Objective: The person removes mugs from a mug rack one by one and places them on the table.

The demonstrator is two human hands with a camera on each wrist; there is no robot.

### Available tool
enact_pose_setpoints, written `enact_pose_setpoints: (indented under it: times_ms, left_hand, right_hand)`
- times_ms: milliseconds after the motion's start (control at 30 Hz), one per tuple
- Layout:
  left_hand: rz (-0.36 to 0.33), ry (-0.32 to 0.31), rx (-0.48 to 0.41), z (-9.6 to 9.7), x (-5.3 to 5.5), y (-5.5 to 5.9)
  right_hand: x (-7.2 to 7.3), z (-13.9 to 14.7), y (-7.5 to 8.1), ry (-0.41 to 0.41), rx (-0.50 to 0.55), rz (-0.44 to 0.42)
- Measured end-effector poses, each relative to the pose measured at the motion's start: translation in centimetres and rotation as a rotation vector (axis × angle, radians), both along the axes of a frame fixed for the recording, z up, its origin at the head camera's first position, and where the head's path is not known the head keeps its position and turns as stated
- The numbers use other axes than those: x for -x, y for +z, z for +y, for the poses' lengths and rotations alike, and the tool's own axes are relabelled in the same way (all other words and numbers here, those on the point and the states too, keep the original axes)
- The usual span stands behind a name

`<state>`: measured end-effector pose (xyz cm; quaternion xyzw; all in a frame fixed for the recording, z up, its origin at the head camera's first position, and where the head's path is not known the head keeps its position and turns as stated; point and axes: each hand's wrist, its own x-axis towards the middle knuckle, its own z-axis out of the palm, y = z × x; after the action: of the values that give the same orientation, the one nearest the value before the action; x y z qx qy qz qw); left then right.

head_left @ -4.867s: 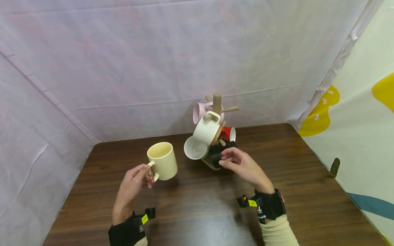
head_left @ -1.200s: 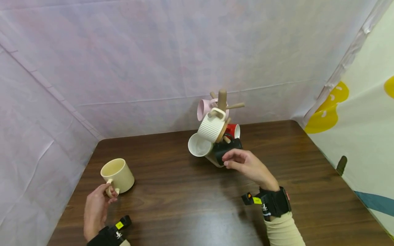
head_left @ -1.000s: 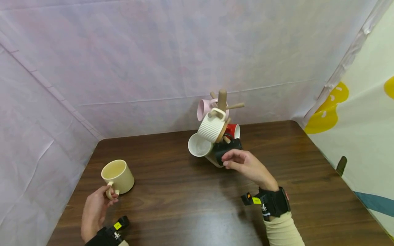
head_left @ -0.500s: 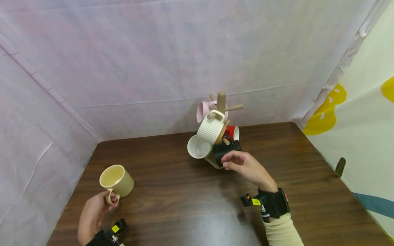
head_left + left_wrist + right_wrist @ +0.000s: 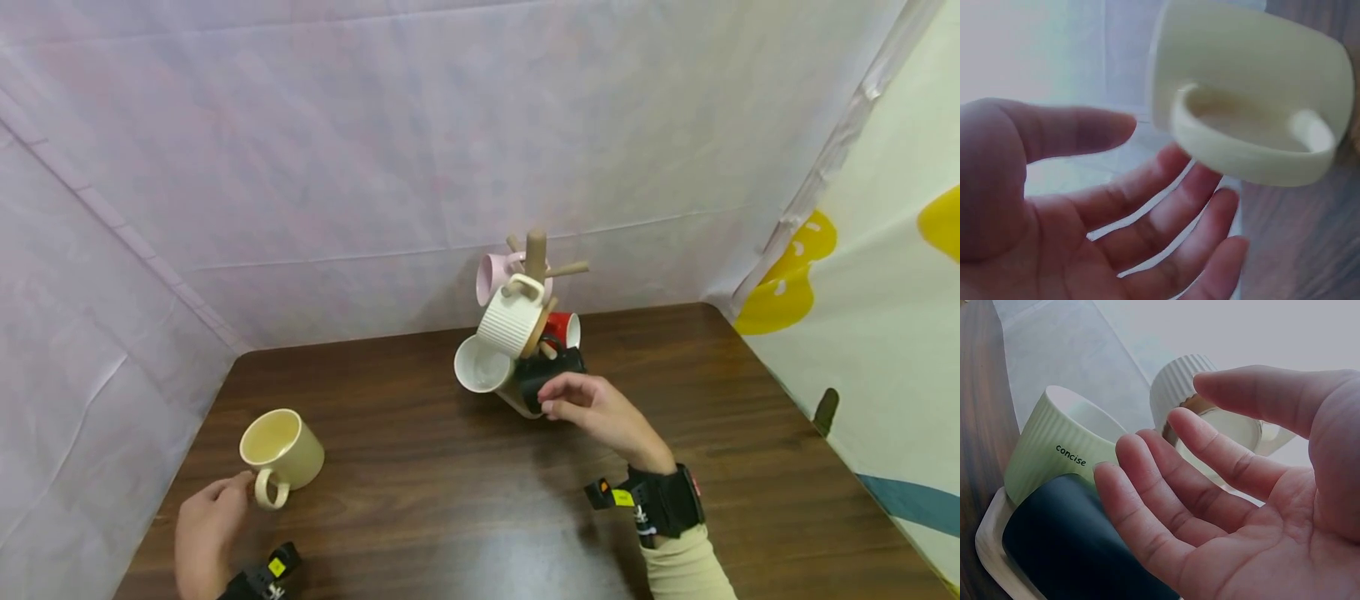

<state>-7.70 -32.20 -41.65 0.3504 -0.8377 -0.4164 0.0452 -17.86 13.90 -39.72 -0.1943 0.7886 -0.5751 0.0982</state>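
A pale yellow mug (image 5: 300, 454) stands upright on the left side of the table, its handle turned toward my left hand (image 5: 210, 533). In the left wrist view the thumb is apart from the mug handle (image 5: 1254, 162) and the loosely bent fingertips lie right beside it, holding nothing. My right hand (image 5: 607, 417) hovers with relaxed fingers in front of a black mug (image 5: 551, 375) on a wooden mug tree (image 5: 536, 254). Nothing sits between its thumb and fingers in the right wrist view, where the black mug (image 5: 1072, 544) is behind the fingertips.
Also on the tree are a white ribbed mug (image 5: 508, 323), a pink mug (image 5: 491, 279), a red mug (image 5: 561, 327) and a pale green mug (image 5: 1060, 444) lettered "concise". One upper peg (image 5: 570, 269) is bare. A cloth wall (image 5: 337, 167) borders the table's (image 5: 420, 500) back edge.
The yellow mug went from held in the air to standing on the table at the left. My left hand has let go of its handle and drawn slightly back. The right hand stays nearly still.
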Motion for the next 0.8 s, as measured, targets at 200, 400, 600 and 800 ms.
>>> enact_pose_setpoints:
  times_ms: [200, 400, 600, 800]
  left_hand:
    - [0.065, 0.08, 0.004, 0.6, 0.1, 1.2]
    - [0.191, 0.077, 0.078, 1.7, 0.4, 1.8]
    - [0.285, 0.048, 0.106, 2.5, 0.7, 2.2]
    - [0.341, 0.012, 0.052, 3.6, 1.1, 2.8]
  right_hand:
    - [-0.1, 0.1, 0.0, 0.0, -0.008, 0.008]
    - [-0.2, 0.2, 0.0, -0.011, -0.016, -0.001]
    - [-0.1, 0.2, 0.1, -0.012, -0.01, 0.014]
    - [-0.1, 0.2, 0.0, -0.005, 0.018, 0.033]
